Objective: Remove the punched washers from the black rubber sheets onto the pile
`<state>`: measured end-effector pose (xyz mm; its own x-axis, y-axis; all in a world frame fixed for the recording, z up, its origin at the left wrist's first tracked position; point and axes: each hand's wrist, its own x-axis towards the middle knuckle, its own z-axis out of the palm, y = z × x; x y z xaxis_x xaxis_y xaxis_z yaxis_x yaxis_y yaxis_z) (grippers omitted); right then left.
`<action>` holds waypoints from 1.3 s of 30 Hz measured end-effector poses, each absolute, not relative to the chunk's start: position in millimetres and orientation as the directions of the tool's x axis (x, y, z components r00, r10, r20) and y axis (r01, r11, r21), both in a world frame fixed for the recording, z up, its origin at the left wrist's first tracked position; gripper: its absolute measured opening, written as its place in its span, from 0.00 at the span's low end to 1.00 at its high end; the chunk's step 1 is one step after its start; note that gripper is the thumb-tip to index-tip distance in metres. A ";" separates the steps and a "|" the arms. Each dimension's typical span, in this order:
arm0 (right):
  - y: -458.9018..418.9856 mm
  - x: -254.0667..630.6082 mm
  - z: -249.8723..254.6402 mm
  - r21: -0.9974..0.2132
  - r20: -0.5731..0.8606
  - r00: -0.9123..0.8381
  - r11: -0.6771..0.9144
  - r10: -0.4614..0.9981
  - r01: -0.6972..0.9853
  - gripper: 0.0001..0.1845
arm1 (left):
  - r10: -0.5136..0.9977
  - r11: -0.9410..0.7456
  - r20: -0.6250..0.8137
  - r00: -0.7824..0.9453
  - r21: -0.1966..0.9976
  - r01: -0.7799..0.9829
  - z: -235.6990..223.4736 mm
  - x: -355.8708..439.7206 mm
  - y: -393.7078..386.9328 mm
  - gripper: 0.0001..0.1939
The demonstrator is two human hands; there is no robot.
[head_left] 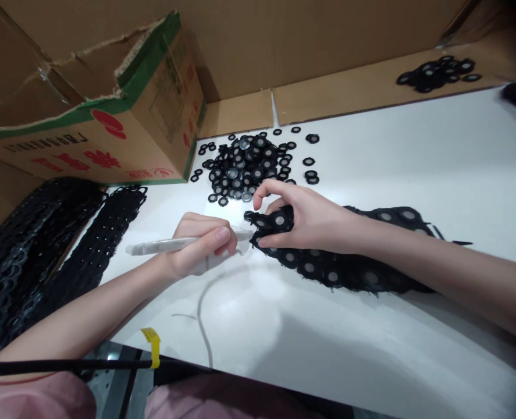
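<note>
While left hand (196, 247) grips a tool (170, 245), right hand (303, 218) pinches black sheet (349, 273)

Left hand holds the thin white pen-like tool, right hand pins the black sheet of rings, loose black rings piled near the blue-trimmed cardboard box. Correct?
One error: the cardboard box has green trim, not blue, per the head view. Otherwise right: left hand holds the thin white pen-like tool, right hand pins the black sheet of rings, loose black rings beside the box.

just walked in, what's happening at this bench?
A person's left hand holds a thin pen-like tool, tip against a black sheet of ring parts that the right hand grips at its end. A pile of loose rings lies beyond, emptied strips at left beside a cardboard box.
</note>
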<state>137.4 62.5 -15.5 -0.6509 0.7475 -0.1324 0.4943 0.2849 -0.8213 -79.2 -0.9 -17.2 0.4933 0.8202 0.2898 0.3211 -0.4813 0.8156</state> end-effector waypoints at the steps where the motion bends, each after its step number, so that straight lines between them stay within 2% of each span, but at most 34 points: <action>1: 62.4 137.4 -15.4 -0.823 -0.129 -0.653 0.287 0.746 0.491 0.24 | 0.819 -0.485 0.286 0.497 0.808 0.335 -16.6 -79.1 -1.0 0.22; 5: 62.1 137.7 -15.3 -0.828 -0.107 -0.664 0.303 0.740 0.472 0.23 | 0.809 -0.486 0.263 0.525 0.801 0.348 -15.0 -79.3 -0.5 0.22; 25: 60.6 137.9 -16.6 -0.844 -0.085 -0.685 0.313 0.723 0.435 0.22 | 0.810 -0.300 0.110 0.576 0.921 0.247 -17.5 -82.5 6.0 0.25; 33: 61.3 138.8 -16.2 -0.832 -0.131 -0.668 0.285 0.733 0.476 0.22 | 0.925 -0.153 0.087 0.370 0.976 0.153 -14.3 -88.5 8.5 0.24; 36: 59.8 139.2 -14.0 -0.837 -0.133 -0.667 0.277 0.733 0.472 0.22 | 0.948 -0.246 0.171 0.268 0.928 0.281 -4.2 -109.0 12.1 0.21; 38: 58.7 139.5 -12.3 -0.842 -0.124 -0.671 0.280 0.731 0.461 0.21 | 0.944 -0.330 0.264 0.198 0.781 0.531 2.6 -127.7 11.5 0.18; 39: 58.2 139.9 -11.7 -0.847 -0.112 -0.676 0.286 0.728 0.448 0.21 | 0.936 -0.344 0.293 0.194 0.650 0.678 4.8 -137.7 10.3 0.16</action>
<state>139.9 58.2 -11.7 -0.6759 0.7285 -0.1118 0.4484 0.2861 -0.8468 -137.7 10.3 4.8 0.1942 0.9361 0.2933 0.6778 -0.3441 0.6497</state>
